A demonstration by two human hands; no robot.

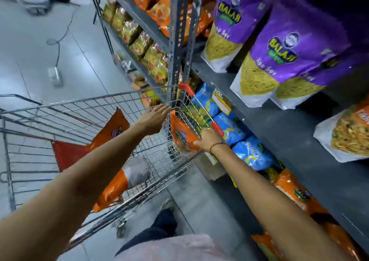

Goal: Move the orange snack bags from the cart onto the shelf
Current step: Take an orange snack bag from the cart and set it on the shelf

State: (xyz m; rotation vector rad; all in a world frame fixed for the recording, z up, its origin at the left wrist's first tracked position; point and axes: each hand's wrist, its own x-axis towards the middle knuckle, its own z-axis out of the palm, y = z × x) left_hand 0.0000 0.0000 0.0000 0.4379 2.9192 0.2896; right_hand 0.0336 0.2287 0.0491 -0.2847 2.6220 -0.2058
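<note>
A wire shopping cart (60, 108) stands in the aisle beside a dark grey shelf (283, 132). My right hand (208, 139) grips an orange snack bag (182, 133) at the cart's child-seat end, near the red handle (217, 127). My left hand (154, 117) reaches over the cart with its fingers straight and apart, holding nothing, close to the wire seat panel. Two more orange bags lie in the cart's basket, one upright (111, 129) and one lower down (111, 190) under my left forearm. Orange bags (295, 194) also sit on the low shelf at right.
Purple bags (295, 49) stand on the upper shelf, blue bags (237, 128) on the level below. A grey upright post (175, 41) divides the rack; yellow-green packets (143, 47) fill the far section. A cable and a white box (54, 75) lie on the floor.
</note>
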